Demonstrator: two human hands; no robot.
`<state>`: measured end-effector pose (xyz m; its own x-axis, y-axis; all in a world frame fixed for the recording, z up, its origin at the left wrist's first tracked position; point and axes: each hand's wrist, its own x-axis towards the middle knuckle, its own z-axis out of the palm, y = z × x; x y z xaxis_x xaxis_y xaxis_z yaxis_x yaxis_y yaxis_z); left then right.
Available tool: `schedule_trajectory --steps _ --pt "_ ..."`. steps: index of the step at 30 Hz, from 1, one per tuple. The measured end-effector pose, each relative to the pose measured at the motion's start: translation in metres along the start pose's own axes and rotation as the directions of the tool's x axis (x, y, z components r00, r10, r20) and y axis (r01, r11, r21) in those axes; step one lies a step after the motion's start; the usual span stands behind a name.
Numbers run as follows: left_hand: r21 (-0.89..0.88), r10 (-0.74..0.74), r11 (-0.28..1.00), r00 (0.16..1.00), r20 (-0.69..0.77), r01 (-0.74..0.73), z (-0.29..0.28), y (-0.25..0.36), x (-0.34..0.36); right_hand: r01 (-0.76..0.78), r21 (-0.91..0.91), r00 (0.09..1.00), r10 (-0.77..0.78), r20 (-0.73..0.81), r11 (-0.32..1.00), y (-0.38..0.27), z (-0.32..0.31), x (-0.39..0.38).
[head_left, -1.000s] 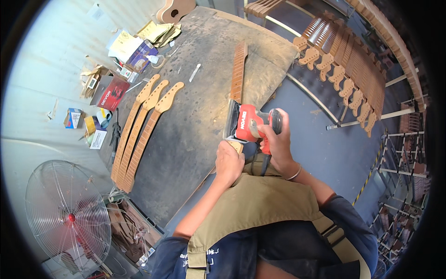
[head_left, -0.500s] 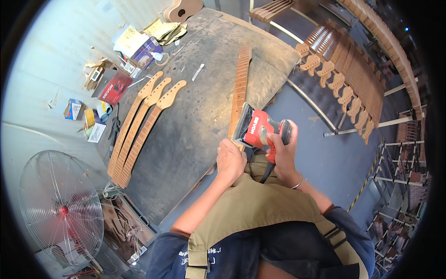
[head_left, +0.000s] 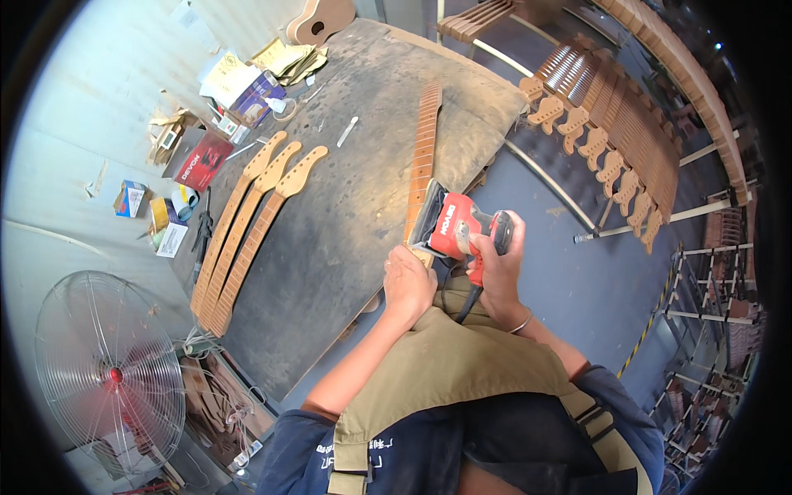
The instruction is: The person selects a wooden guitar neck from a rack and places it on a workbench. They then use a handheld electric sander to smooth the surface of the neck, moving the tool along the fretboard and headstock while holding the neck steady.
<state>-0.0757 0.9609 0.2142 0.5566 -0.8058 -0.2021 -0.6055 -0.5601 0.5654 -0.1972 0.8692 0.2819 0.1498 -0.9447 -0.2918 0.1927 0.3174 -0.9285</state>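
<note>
A guitar neck (head_left: 424,140) with a fretted fingerboard lies along the right side of the dark workbench, its near end toward me. My left hand (head_left: 409,281) is closed around that near end. In my right hand (head_left: 500,262) is a red and black electric sander (head_left: 454,224), gripped by its rear handle. The sander is tilted on its side, its flat pad against the neck's right edge just beyond my left hand. A cord hangs from the handle by my apron. The pad's exact contact is hidden.
Three more guitar necks (head_left: 247,223) lie side by side on the workbench (head_left: 330,272) at left. Boxes, tape and a red carton (head_left: 203,159) line the wall side. A floor fan (head_left: 114,375) stands at lower left. A rack of many necks (head_left: 610,136) stands at right.
The sander and my right hand have shifted very slightly along the neck, with the sander's tilt changing a little. My left hand keeps its hold on the neck.
</note>
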Motion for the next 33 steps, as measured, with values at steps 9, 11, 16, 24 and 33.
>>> schedule_trajectory --steps 9,11,16,24,33 --pt "-0.036 -0.063 0.997 0.997 0.039 0.065 -0.002 0.004 0.002 -0.026 -0.010 1.000 0.026 0.012 1.000 -0.005 -0.003 -0.003" --pt "-0.050 -0.058 0.997 0.997 0.045 0.060 -0.001 0.001 0.003 -0.003 -0.002 1.000 0.003 0.001 1.000 -0.003 0.002 0.003" --pt "-0.176 -0.111 0.975 0.982 0.151 0.138 -0.008 -0.005 0.010 -0.089 0.088 0.996 0.089 0.003 0.992 0.008 0.015 0.016" --pt "-0.404 -0.136 0.883 0.955 0.263 0.237 -0.013 -0.024 0.020 -0.337 0.130 0.932 0.311 0.186 0.932 0.014 -0.006 0.046" --pt "-0.268 -0.134 0.947 0.976 0.170 0.177 -0.010 -0.021 0.014 -0.282 -0.022 0.938 0.281 0.205 0.959 -0.008 0.010 0.041"
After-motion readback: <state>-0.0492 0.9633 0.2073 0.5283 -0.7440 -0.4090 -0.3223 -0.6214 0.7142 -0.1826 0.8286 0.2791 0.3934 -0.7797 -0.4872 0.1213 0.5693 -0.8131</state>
